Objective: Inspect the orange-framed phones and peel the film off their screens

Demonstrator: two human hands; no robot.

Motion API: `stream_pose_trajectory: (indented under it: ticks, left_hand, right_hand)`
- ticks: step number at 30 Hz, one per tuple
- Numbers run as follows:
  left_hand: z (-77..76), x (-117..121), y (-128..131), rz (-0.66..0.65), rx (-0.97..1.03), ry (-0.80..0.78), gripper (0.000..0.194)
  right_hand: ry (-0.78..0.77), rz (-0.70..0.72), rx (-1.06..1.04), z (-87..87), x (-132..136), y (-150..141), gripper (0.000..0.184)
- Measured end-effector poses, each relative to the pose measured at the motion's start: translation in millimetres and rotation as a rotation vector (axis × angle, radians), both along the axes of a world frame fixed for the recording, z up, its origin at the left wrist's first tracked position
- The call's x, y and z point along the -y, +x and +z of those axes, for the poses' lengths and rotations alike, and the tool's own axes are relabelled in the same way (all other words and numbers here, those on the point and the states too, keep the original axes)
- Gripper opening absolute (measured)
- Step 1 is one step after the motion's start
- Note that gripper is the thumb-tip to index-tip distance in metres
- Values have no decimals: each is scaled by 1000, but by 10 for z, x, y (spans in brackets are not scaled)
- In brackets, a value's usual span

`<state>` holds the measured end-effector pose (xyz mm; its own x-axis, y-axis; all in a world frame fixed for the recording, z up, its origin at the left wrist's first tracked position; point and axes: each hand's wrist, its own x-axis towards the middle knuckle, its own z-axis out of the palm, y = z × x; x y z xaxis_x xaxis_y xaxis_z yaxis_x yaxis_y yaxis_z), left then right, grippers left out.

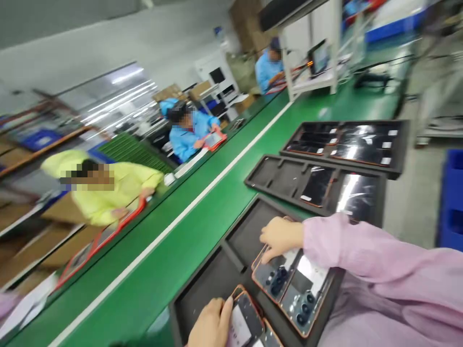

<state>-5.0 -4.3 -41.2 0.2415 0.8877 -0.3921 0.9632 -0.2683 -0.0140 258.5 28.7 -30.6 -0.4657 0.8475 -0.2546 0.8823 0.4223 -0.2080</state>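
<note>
My left hand [211, 325] is at the bottom edge, closed round a dark orange-rimmed phone [246, 322], with the thumb lying along its side. My right hand [280, 237], in a pink sleeve, reaches in from the right. Its fingers curl over the top corner of an orange-rimmed phone [277, 277] that lies camera side up in the near black tray [217, 272]. A second phone [306, 301] lies beside it in the same tray. The tray's other pockets are bare.
The trays sit on a green conveyor belt [202, 217] with a white stripe. Two more black trays [285, 176] [398, 144] further along hold dark phones. Across the belt sit a person in yellow [108, 188] and two in blue. A blue bin [452, 202] stands at the right.
</note>
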Motion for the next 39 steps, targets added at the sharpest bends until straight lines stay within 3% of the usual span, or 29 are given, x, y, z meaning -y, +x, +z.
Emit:
stream_pose_trajectory:
  ticks: [4, 7, 10, 15, 20, 23, 26, 28, 33, 36, 39]
  left_hand:
    - [86, 175, -64, 231, -47, 23, 38]
    - [155, 327, -63, 340, 73, 5, 41]
    - [111, 503, 29, 313, 97, -113, 37]
    - [6, 635, 213, 216, -27, -170, 31]
    - [52, 652, 141, 250, 78, -286, 34]
    - [101, 655, 77, 230, 80, -291, 31]
    - [204, 572, 33, 311, 70, -193, 28]
    - [311, 455, 36, 404, 67, -39, 27]
    - [576, 66, 348, 471, 130, 292, 26]
    - [600, -141, 758, 373, 152, 340, 29]
    - [476, -260, 1193, 201, 197, 350, 37]
  right_hand:
    - [102, -72, 28, 32, 142, 87, 46]
    - [59, -82, 3, -64, 304, 161, 28]
    - [25, 35, -81, -279, 447, 216, 29]
    - [179, 126, -205, -516, 582, 267, 34]
    - [333, 189, -191, -442, 637, 325, 41]
    - [583, 242, -230, -308, 624, 343, 44]
    - [902, 229, -214, -206, 576, 332, 51]
    - [1007, 250, -203, -209, 541, 335, 48]
    - [852, 310, -181, -367, 487, 500, 10]
    - [847, 364, -191, -380, 479, 586, 10]
    - [881, 365, -188, -334, 512, 553, 25]
